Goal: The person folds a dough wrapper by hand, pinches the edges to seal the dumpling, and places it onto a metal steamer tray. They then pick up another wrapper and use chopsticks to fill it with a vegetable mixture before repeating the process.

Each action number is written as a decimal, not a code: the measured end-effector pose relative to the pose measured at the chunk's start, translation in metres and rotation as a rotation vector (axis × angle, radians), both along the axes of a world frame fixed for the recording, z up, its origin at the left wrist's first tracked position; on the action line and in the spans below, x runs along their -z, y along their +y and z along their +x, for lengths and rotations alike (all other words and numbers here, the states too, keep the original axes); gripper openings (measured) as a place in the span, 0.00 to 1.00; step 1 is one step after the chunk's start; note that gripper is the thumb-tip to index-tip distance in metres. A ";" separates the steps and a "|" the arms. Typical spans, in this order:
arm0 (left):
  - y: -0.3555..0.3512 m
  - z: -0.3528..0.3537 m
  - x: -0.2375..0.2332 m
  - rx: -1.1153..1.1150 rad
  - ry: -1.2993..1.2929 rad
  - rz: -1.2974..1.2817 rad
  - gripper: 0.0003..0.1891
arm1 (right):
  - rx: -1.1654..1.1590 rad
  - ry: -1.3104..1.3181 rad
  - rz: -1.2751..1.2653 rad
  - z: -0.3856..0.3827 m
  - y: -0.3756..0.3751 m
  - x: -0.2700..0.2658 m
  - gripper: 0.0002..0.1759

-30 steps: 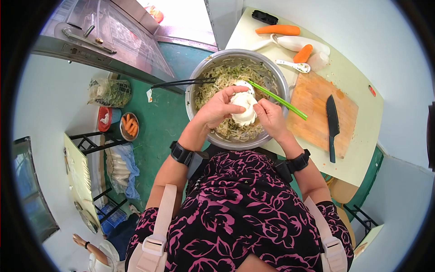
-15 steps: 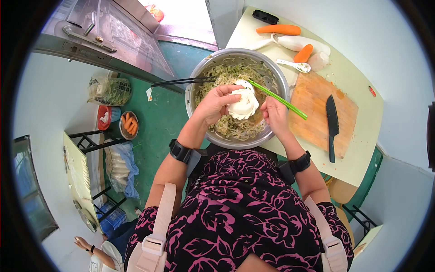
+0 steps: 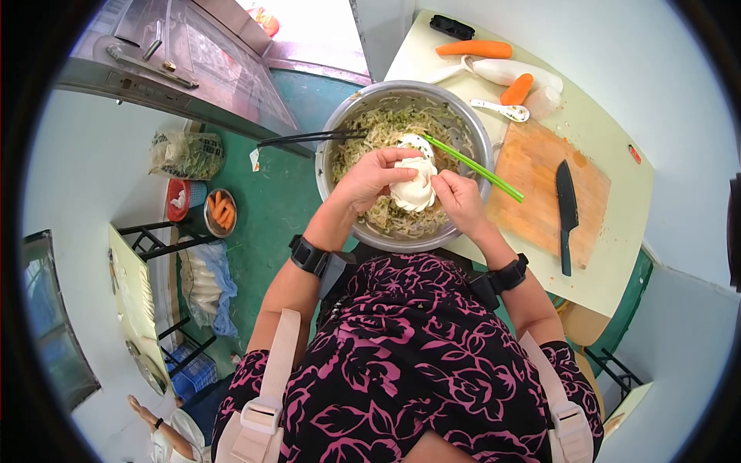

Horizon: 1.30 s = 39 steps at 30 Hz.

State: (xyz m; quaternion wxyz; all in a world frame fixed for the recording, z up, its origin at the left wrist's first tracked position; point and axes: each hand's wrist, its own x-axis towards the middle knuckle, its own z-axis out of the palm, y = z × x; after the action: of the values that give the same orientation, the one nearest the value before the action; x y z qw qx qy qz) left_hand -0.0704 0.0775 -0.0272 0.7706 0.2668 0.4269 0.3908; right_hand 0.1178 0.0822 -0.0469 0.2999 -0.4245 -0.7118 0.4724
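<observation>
Between my hands is a white dough bun point(image 3: 414, 191) with a pleated edge, held above a large metal bowl point(image 3: 330, 116). My left hand point(image 3: 369, 181) grips its left and upper side, thumb on top. On the right, my right hand point(image 3: 460, 201) pinches the bun's edge with thumb and forefinger. Shredded vegetable filling point(image 3: 390, 123) fills much of the bowl. A white spoon point(image 3: 415, 143) rests in the filling just beyond the bun. Green chopsticks point(image 3: 478, 171) lean over the right rim, and black chopsticks point(image 3: 309, 139) over the left.
To the right, a cutting board point(image 3: 532, 185) holds a black knife point(image 3: 567, 208). Behind it lie carrots point(image 3: 475, 49), a white radish point(image 3: 509, 73) and a patterned spoon point(image 3: 502, 109). A door point(image 3: 193, 69) stands at the far left. Another person's arm point(image 3: 166, 432) shows at lower left.
My right hand has moved left and up onto the bun's edge, where it was slightly apart before. The bun has turned a little in my left hand.
</observation>
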 end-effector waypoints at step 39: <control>0.001 0.000 0.007 0.034 -0.060 0.098 0.19 | 0.104 0.092 -0.165 0.004 -0.008 -0.003 0.14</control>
State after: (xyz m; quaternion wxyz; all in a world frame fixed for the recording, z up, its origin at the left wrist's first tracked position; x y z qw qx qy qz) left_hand -0.0700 0.0782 -0.0337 0.7755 0.2996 0.3795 0.4060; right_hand 0.1219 0.0741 -0.0443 0.3206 -0.4620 -0.6329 0.5322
